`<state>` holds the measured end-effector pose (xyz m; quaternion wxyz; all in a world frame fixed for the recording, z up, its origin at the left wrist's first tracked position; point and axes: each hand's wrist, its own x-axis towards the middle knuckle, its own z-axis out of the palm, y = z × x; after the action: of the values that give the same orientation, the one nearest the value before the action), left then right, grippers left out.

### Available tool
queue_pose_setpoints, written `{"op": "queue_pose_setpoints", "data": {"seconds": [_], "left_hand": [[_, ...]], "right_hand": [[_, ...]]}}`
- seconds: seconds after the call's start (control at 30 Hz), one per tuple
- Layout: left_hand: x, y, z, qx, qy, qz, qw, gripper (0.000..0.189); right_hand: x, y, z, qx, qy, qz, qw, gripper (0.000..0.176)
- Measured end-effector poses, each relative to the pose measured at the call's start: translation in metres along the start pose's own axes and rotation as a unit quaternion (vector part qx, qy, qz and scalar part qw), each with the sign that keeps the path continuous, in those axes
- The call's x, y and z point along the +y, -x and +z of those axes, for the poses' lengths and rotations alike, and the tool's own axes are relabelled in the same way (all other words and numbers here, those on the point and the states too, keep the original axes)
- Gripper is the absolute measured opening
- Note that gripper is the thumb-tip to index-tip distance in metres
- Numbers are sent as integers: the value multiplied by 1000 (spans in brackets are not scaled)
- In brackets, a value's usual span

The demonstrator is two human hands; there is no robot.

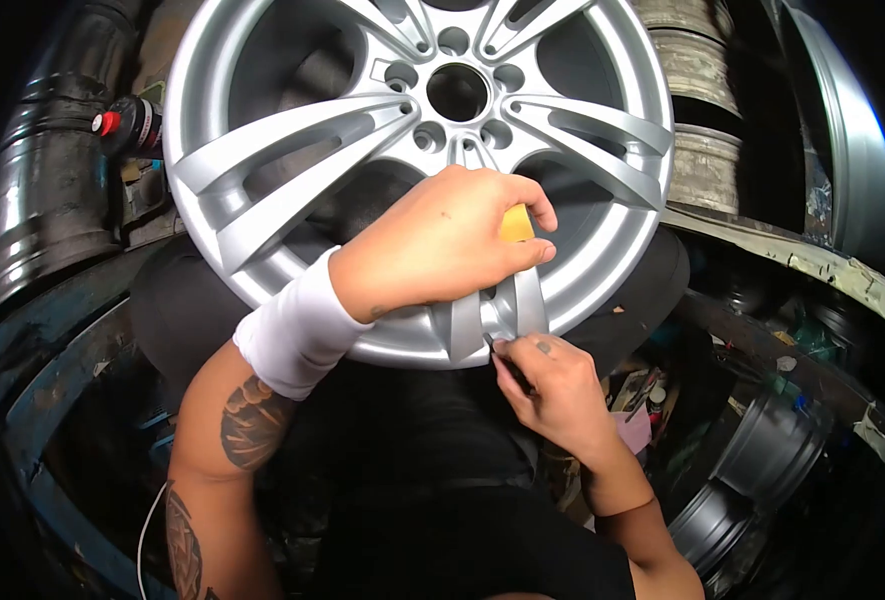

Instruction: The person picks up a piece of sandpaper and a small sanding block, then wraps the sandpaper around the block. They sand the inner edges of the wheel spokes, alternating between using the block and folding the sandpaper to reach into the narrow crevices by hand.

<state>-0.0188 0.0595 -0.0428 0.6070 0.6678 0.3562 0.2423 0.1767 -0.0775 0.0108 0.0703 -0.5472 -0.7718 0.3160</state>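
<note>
A silver alloy wheel rim (292, 170) with paired spokes lies across my lap, its hub hole toward the far side. My left hand (462, 235), wearing a white wristband (297, 335), reaches over the lower spokes. Its thumb and fingers close on a yellow piece (515, 223), mostly hidden by the hand. At the near edge of the rim, my right hand (557, 385) pinches a small dark thin piece (490, 342) between thumb and forefinger. The tip of that piece meets the rim between the two lower spokes.
A black bottle with a red cap (109, 123) stands at the left beside dark stacked wheels (62, 190). More wheel barrels (700, 110) are stacked at the back right. Grey rims (772, 445) lie at lower right, near small tools and a pink sheet (632, 428).
</note>
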Motion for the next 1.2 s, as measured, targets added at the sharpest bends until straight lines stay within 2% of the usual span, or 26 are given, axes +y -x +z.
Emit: {"op": "queue_pose_setpoints", "data": {"seconds": [0.43,0.53,0.6,0.7,0.8,0.9,1.0,1.1,1.2], "left_hand": [[7,0,-4,-12,17,-44,999,27],[1,0,-1,6,3,-7,1000,27],[7,-1,-4,-7,3,-34,999,27],[3,0,-7,2,-7,-32,999,27],[0,-2,-5,14,9,-21,1000,27],[0,-2,-7,12,16,-27,999,27],[5,-3,-7,3,20,-41,999,27],[2,-2,-7,4,15,-40,999,27],[5,-2,-6,-1,9,-43,999,27]], "right_hand": [[-3,-6,-4,-12,0,-6,1000,16],[1,-2,-4,-29,-9,7,1000,15],[2,-5,-4,-34,-13,2,999,14],[-1,-7,-7,-30,-44,40,998,13],[2,-4,-2,-26,-35,26,999,13],[-2,-7,-8,-10,-57,77,995,14],[-1,-4,-3,-19,-65,59,996,13],[-1,-3,-11,-7,-61,107,992,12],[4,-1,-1,-30,-39,67,997,11]]}}
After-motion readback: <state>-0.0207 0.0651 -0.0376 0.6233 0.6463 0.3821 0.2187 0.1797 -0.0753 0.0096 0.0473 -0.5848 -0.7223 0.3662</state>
